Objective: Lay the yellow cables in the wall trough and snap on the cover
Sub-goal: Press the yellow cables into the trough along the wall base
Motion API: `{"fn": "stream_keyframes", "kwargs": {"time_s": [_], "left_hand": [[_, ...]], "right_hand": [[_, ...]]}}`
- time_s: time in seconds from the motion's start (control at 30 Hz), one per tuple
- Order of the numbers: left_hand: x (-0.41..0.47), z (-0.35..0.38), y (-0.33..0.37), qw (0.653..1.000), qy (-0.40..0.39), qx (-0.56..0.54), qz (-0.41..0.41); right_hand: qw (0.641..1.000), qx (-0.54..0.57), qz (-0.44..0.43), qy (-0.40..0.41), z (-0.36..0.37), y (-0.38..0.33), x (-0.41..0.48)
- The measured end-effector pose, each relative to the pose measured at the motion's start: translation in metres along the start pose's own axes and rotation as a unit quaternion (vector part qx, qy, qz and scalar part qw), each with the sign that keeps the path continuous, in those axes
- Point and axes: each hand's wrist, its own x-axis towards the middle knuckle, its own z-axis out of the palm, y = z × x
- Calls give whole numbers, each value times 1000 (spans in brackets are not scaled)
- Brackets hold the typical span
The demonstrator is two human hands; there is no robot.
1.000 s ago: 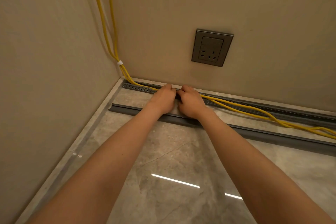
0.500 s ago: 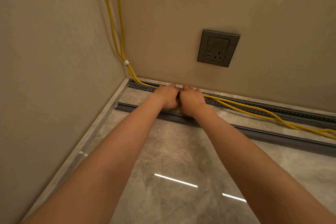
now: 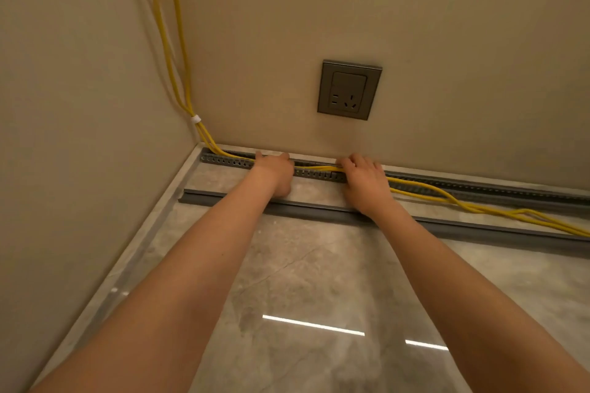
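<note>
At the foot of the back wall, just right of the corner, both hands are down on the perforated grey trough (image 3: 223,161) that runs along the floor (image 3: 319,271). Both bare forearms reach forward from the bottom of the view, nearly straight, crossing over the grey cover (image 3: 479,230), which lies loose on the floor, parallel to the trough and a little out from it.

The left hand (image 3: 274,172) sits palm down on the trough, back of the hand up, fingers pointing at the wall and covering the yellow cables (image 3: 424,193) at that spot. Its fingertips are hidden from this angle, so whether they press flat or pinch the cables cannot be told. The right hand (image 3: 364,182) lies further right, below the grey wall socket (image 3: 349,89). It is also palm down, its fingers slightly spread and reaching over the trough toward the wall, resting on the cables rather than wrapped around them.

The cables come down the corner, bound by a white tie (image 3: 195,119), and bend into the left end of the trough. Between the two hands they lie along the trough. Right of the right hand they rise out over its front edge, trail across the floor and cross the cover near the right border of the view.
</note>
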Motion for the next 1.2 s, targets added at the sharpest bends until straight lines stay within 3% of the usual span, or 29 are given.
{"fn": "stream_keyframes", "kwargs": {"time_s": [0.17, 0.4, 0.6, 0.8, 1.0, 1.2], "left_hand": [[-2, 2, 1, 999, -8, -46, -16], [-4, 1, 15, 997, -16, -45, -56], [-10, -15, 34, 994, -50, 42, -84], [-11, -16, 64, 998, 69, 3, -7], [-4, -18, 98, 994, 93, -29, 49], [4, -21, 112, 995, 59, -80, 14]], "right_hand": [[995, 14, 100, 1, -8, 47, -22], [1000, -9, 11, -17, -19, 66, -30], [999, -22, -22, -28, -25, 74, -28], [997, -56, -45, -16, -25, 79, -23], [997, -52, -50, -2, -14, 80, -24], [999, 28, -11, -38, -8, 83, -31]]}}
